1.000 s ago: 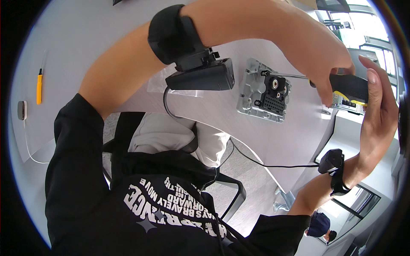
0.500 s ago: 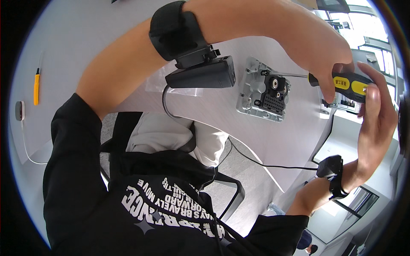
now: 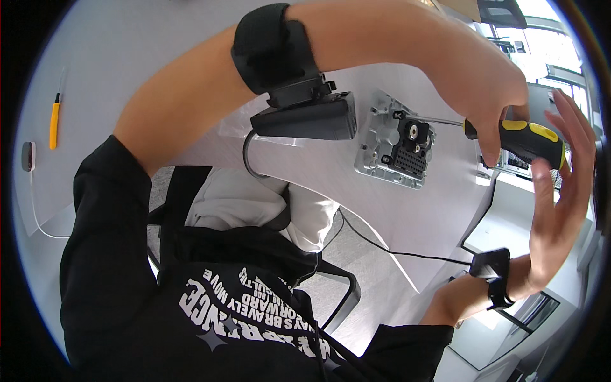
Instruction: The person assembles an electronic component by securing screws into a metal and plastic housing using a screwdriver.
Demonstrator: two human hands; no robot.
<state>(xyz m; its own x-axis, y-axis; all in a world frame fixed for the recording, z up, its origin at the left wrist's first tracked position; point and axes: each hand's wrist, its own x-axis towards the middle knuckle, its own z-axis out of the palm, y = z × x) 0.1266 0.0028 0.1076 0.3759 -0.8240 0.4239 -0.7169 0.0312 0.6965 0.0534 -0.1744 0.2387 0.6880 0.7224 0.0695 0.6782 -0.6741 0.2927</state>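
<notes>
1. The screwdriver [image 3: 515,137] has a black and yellow handle and a thin metal shaft. It lies almost level above the worktop [image 3: 159,57], at the right side of the view.
2. The tip of the shaft reaches the upper edge of the grey metal part [image 3: 396,143]; whether it sits in a screw I cannot tell.
3. The metal part lies flat on the worktop. It has a black block with a round hole and a grid of small holes below it.
4. The left hand [image 3: 487,89] comes across from above; its grip is closed around the front end of the handle, with fingers curled over it.
5. The right hand [image 3: 560,191] is open, fingers spread and upright. Its palm is just beside the back end of the handle and holds nothing; touching or not, I cannot tell.
6. Each wrist carries a black band; the left one bears a black box [image 3: 305,118] with a cable [image 3: 382,245] running down.
7. Far left on the worktop lie a small yellow tool [image 3: 55,124] and a white cable [image 3: 38,210].
</notes>
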